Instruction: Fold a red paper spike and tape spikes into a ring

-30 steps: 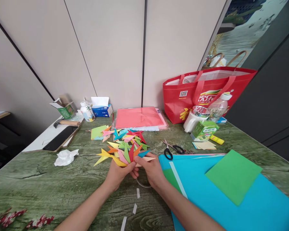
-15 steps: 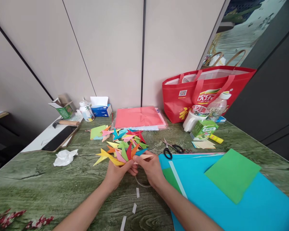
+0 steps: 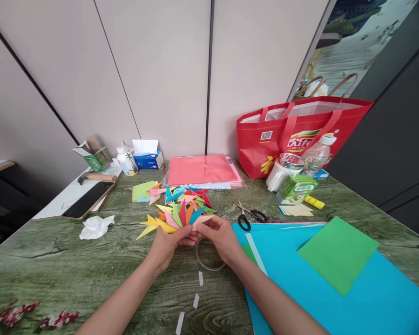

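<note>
Between my two hands is a fan of folded paper points (image 3: 177, 215) in yellow, pink, green, red, orange and blue. My left hand (image 3: 167, 244) is closed on its lower edge, thumb on top. At the fan's right end, my right hand (image 3: 219, 235) pinches a pale peach folded paper piece (image 3: 201, 221). Whether that piece is joined to the fan I cannot tell. Just below the hands a clear ring, like a tape roll (image 3: 209, 269), lies on the table, partly covered. More folded paper pieces (image 3: 195, 195) lie behind the fan.
Short white strips (image 3: 196, 300) lie in front of me. Black-handled scissors (image 3: 245, 222) rest open near blue sheets (image 3: 300, 288) with a green square (image 3: 338, 256). A crumpled tissue (image 3: 96, 227) and phone (image 3: 87, 199) are left; a red bag (image 3: 258, 149) and mug (image 3: 276, 177) stand right.
The peach piece has tilted up and come in against the fan's right end. My right hand has shifted slightly with it, and more of the clear ring shows below.
</note>
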Motion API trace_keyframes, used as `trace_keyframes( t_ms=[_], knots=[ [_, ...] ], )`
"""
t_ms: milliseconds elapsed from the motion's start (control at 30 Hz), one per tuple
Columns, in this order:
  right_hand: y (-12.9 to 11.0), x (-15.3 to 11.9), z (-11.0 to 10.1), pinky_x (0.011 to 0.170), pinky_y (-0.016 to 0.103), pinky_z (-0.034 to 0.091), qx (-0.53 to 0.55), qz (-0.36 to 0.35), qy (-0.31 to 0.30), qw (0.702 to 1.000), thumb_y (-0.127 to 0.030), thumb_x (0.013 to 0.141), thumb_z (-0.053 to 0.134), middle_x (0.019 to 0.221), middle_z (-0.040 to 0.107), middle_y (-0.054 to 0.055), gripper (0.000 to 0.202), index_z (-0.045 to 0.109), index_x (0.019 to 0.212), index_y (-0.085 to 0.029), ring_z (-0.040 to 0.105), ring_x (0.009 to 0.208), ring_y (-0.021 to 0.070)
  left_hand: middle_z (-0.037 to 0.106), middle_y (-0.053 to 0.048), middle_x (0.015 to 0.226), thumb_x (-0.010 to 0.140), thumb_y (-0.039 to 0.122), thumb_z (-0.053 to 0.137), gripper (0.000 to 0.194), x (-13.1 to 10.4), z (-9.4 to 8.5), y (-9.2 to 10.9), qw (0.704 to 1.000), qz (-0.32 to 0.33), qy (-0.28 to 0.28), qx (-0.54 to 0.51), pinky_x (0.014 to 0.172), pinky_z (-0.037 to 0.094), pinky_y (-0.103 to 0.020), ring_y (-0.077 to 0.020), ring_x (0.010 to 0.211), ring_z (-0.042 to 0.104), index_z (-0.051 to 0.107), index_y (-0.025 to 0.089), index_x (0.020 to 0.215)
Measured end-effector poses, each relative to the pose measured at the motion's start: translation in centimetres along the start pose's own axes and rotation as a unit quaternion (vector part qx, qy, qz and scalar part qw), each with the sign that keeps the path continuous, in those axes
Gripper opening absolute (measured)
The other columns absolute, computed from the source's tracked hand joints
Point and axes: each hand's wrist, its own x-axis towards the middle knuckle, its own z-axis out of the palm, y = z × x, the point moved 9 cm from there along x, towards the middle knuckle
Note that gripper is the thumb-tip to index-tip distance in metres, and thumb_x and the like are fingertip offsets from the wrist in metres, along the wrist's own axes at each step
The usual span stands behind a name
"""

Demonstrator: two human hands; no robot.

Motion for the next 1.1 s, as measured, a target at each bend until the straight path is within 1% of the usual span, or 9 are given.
trace_keyframes(
  t_ms=[167, 300, 467, 600, 667, 733, 900, 967, 1100],
  knots=[
    [-0.3, 0.7, -1.9, 0.058, 0.029, 0.047, -0.135, -0.037, 0.034, 0.989, -0.027, 0.064, 0.064, 0.078, 0.066, 0.004, 0.018, 0.065, 0.080, -0.018, 0.059, 0.068, 0.0179, 0.071, -0.011, 0.068, 0.061, 0.024, 0.075, 0.022, 0.8, -1.9, 0.3, 0.997, -0.004, 0.053, -0.058, 0.054, 0.055, -0.024, -0.0168, 0.056, 0.066, 0.068, 0.006, 0.072],
    [-1.4, 0.7, -2.8, 0.062, 0.030, 0.044, -0.349, -0.108, 0.050, 0.930, -0.015, 0.066, 0.055, 0.074, 0.067, 0.004, 0.015, 0.066, 0.076, -0.019, 0.059, 0.065, 0.0181, 0.071, -0.012, 0.068, 0.065, 0.023, 0.072, 0.021, 1.1, -2.6, 0.7, 0.994, -0.013, 0.070, -0.081, 0.053, 0.055, -0.022, -0.0178, 0.060, 0.067, 0.067, 0.006, 0.075],
    [-1.4, 0.5, -2.7, 0.058, 0.026, 0.038, -0.512, -0.069, 0.014, 0.856, -0.012, 0.064, 0.059, 0.069, 0.067, 0.002, 0.015, 0.067, 0.073, -0.021, 0.058, 0.062, 0.0173, 0.071, -0.010, 0.067, 0.064, 0.023, 0.072, 0.019, 1.1, -3.2, 0.8, 0.990, -0.023, 0.096, -0.101, 0.051, 0.054, -0.021, -0.0158, 0.058, 0.066, 0.066, 0.007, 0.074],
    [-1.2, 0.3, -2.6, 0.053, 0.025, 0.032, -0.602, -0.023, -0.024, 0.798, -0.012, 0.058, 0.067, 0.067, 0.068, 0.002, 0.014, 0.068, 0.067, -0.023, 0.059, 0.065, 0.0188, 0.070, -0.009, 0.067, 0.060, 0.026, 0.075, 0.024, 0.9, -2.7, 1.4, 0.995, 0.009, 0.070, -0.070, 0.047, 0.052, -0.021, -0.0150, 0.053, 0.064, 0.067, 0.008, 0.073],
    [-1.1, 0.3, -2.8, 0.052, 0.025, 0.030, -0.615, -0.015, -0.027, 0.788, -0.012, 0.059, 0.066, 0.062, 0.067, 0.003, 0.011, 0.067, 0.061, -0.022, 0.058, 0.061, 0.0184, 0.070, -0.009, 0.067, 0.058, 0.026, 0.076, 0.025, 0.8, -2.4, 1.6, 0.997, 0.027, 0.056, -0.048, 0.044, 0.051, -0.022, -0.0148, 0.051, 0.062, 0.067, 0.008, 0.073],
    [-1.1, 0.6, -3.0, 0.051, 0.024, 0.031, -0.575, -0.027, -0.024, 0.817, -0.012, 0.062, 0.065, 0.058, 0.065, 0.002, 0.010, 0.066, 0.058, -0.021, 0.057, 0.057, 0.0164, 0.070, -0.008, 0.067, 0.058, 0.028, 0.076, 0.025, 0.8, -2.3, 1.4, 0.997, 0.027, 0.051, -0.044, 0.043, 0.051, -0.023, -0.0146, 0.050, 0.061, 0.067, 0.008, 0.071],
    [0.2, 1.3, -3.2, 0.045, 0.023, 0.038, -0.293, 0.005, -0.033, 0.955, -0.027, 0.066, 0.064, 0.057, 0.061, -0.001, 0.009, 0.061, 0.068, -0.018, 0.056, 0.050, 0.0141, 0.068, -0.008, 0.061, 0.059, 0.030, 0.076, 0.026, 1.1, -2.9, 0.8, 0.996, 0.009, 0.070, -0.057, 0.047, 0.052, -0.022, -0.0142, 0.051, 0.062, 0.065, 0.007, 0.068],
    [0.8, 1.2, -2.9, 0.043, 0.022, 0.039, -0.198, 0.038, -0.033, 0.979, -0.032, 0.065, 0.066, 0.058, 0.060, -0.002, 0.018, 0.059, 0.073, -0.017, 0.057, 0.049, 0.0141, 0.069, -0.008, 0.062, 0.059, 0.029, 0.076, 0.027, 1.1, -3.2, 1.0, 0.994, 0.024, 0.086, -0.063, 0.045, 0.050, -0.022, -0.0155, 0.053, 0.063, 0.065, 0.008, 0.071],
    [0.7, 1.0, -2.0, 0.041, 0.021, 0.042, -0.107, 0.032, -0.028, 0.993, -0.035, 0.061, 0.071, 0.061, 0.060, -0.001, 0.028, 0.059, 0.076, -0.016, 0.057, 0.052, 0.0133, 0.070, -0.006, 0.067, 0.060, 0.031, 0.075, 0.030, 0.6, -2.9, 1.3, 0.993, 0.040, 0.096, -0.063, 0.042, 0.050, -0.025, -0.0163, 0.049, 0.062, 0.064, 0.010, 0.078]
  ],
)
